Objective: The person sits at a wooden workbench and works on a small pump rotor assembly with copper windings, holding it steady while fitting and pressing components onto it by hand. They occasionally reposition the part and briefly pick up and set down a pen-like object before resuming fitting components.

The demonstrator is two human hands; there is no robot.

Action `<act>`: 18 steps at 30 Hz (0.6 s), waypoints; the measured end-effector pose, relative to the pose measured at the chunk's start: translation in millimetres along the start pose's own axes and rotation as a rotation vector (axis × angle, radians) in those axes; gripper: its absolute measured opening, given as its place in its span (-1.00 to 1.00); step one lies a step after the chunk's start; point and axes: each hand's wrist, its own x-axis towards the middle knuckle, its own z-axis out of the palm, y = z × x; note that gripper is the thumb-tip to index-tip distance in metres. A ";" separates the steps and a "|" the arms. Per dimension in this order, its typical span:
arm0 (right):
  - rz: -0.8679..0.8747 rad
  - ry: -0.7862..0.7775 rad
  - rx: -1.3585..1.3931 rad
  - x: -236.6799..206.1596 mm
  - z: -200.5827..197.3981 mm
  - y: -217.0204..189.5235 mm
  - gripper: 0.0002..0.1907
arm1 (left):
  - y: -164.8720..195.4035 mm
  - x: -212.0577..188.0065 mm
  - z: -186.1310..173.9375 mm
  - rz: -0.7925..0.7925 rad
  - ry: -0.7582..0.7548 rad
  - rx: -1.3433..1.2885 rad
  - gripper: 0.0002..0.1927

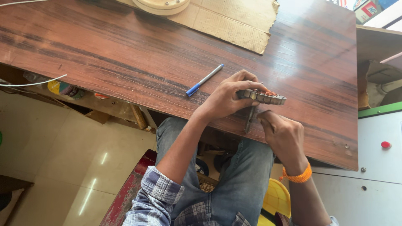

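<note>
Head view: I see my left hand [228, 98] reaching in from the near edge of the wooden table [104, 54], forearm angled up and wrist bent, fingers curled over a round metal stator with copper windings [263, 96] and gripping it. It sits near the table's near edge, toward the right end. My right hand [284, 136] lies just below it, thumb closed on a thin metal tool [250, 119]. A blue pen [204, 80] lies just left of my left hand.
</note>
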 end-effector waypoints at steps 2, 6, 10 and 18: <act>0.026 0.000 0.031 -2.2 9.2 3.0 -0.95 | 0.8 -0.4 -0.8 -0.014 -0.010 -0.019 -0.57; -0.009 0.025 0.120 0.3 10.6 8.8 -0.94 | 2.7 1.2 -2.0 0.022 0.002 0.017 -0.59; 0.054 -0.025 0.255 -2.0 7.3 5.8 -0.90 | 2.6 1.8 -0.7 -0.005 0.047 0.045 -0.58; -0.153 -0.041 0.046 2.1 41.0 -15.1 -0.86 | -5.8 -3.0 2.9 -0.033 0.060 0.092 -0.58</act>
